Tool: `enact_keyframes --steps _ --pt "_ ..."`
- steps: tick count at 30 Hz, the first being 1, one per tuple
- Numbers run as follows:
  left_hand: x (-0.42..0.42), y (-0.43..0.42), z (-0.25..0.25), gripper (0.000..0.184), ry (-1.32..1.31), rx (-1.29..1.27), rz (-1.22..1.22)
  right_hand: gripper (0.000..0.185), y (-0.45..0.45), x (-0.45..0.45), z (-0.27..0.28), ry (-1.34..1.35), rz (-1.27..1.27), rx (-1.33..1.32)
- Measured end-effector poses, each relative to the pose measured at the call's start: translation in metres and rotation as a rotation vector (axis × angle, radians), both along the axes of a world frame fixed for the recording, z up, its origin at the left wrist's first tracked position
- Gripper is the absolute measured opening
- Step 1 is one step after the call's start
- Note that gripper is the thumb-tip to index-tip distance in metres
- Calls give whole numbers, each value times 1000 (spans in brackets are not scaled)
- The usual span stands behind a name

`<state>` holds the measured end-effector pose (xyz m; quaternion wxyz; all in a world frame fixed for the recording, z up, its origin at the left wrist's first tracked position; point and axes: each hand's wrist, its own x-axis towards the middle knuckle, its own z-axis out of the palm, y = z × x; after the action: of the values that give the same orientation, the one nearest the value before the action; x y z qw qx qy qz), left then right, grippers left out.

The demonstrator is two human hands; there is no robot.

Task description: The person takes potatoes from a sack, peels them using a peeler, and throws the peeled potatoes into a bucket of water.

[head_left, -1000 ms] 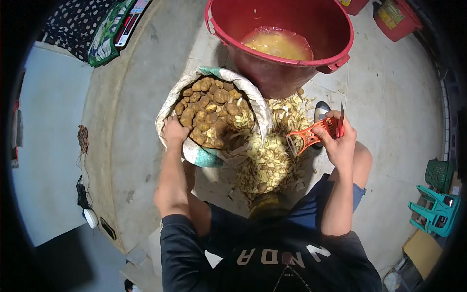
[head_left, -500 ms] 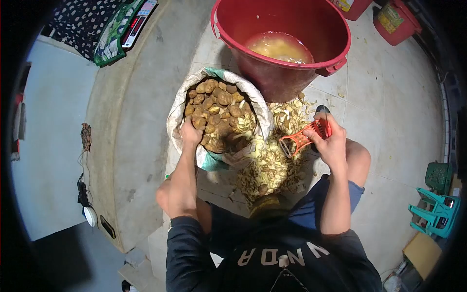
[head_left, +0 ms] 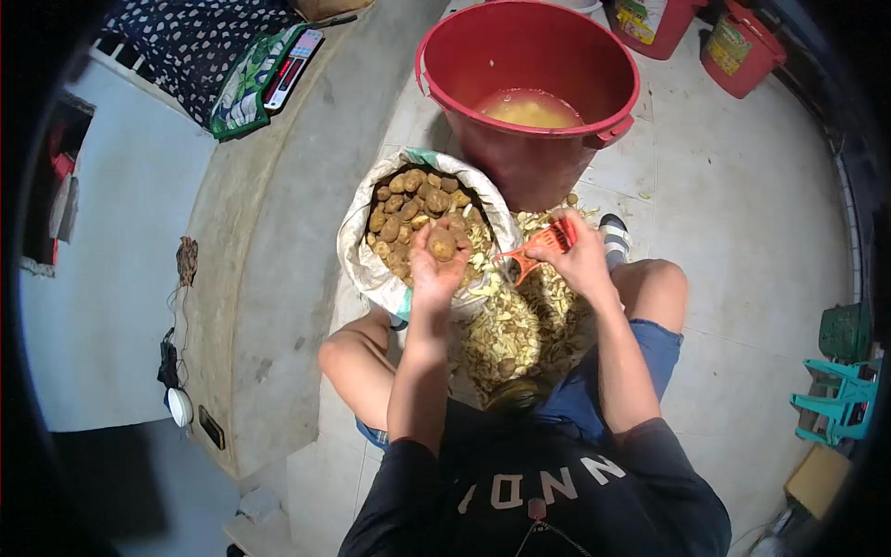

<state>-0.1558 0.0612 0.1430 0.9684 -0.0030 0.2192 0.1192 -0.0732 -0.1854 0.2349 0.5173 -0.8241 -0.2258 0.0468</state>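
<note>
Readying potato (head_left: pixel 444 244) in my cupped left grip (head_left: pixel 436 272); right grip (head_left: pixel 585 260) clasps peeler (head_left: pixel 542 245) by right edge of sack (head_left: pixel 358 246); next likely needs steady contact.

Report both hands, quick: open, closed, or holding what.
Left hand: holding a brown-skinned potato, fingers curled around it, above the open sack.
Right hand: closed on an orange peeler.

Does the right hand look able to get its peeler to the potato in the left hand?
Likely yes. The right hand holds the peeler just across from the left hand; the potato sits there with its upper side uncovered, and nothing visible blocks the gap.
</note>
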Motion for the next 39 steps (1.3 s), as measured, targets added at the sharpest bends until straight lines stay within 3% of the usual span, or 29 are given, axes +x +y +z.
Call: enact_keyframes --steps 1,3,4,7,9,13,15,18,19,22,25,28,30,32,33,35,36,39 --pt "3 -8 3 22 -20 1 -50 51 2 0 -6 84 17 56" --pt "0 -25 8 21 11 242 -168 51 7 -4 -16 54 -19 179" --pt "-1 -39 26 22 264 314 -164 51 10 -7 -18 52 -34 178" --pt "-16 -54 21 29 259 292 -238 53 19 -11 -33 262 104 385" --pt "-30 -58 14 30 245 296 -253 52 20 -23 -28 5 132 133" --pt "-47 -66 25 34 226 322 -260 49 29 -34 -22 -35 165 -21" --pt "-53 -66 29 30 362 468 -227 52 33 -36 -20 -60 175 17" --pt "-59 -57 5 26 209 551 -326 52 31 -19 -25 -101 205 87" --pt "-60 -55 10 28 151 645 -388 46 29 -6 -35 67 149 144" --pt "-64 -47 18 25 164 554 -406 43 19 6 -33 228 74 223" --pt "-61 -49 19 27 227 376 -295 43 24 -10 -30 276 222 397" --pt "-62 -47 19 28 141 294 -255 51 33 -38 -32 -78 269 171" --pt "-63 -51 14 28 148 565 -330 55 32 -42 -18 -250 291 42" --pt "-64 -52 11 29 150 738 -402 51 31 -30 -17 -104 279 27" --pt "-64 -52 9 29 151 739 -406 47 30 -23 -17 33 271 16" --pt "-56 -51 7 28 204 696 -421 49 26 -6 -39 56 186 121" --pt "-60 -58 27 27 217 725 -450 49 25 -2 -34 162 212 155" --pt "-63 -55 24 27 164 691 -456 46 19 -7 -21 41 157 27"
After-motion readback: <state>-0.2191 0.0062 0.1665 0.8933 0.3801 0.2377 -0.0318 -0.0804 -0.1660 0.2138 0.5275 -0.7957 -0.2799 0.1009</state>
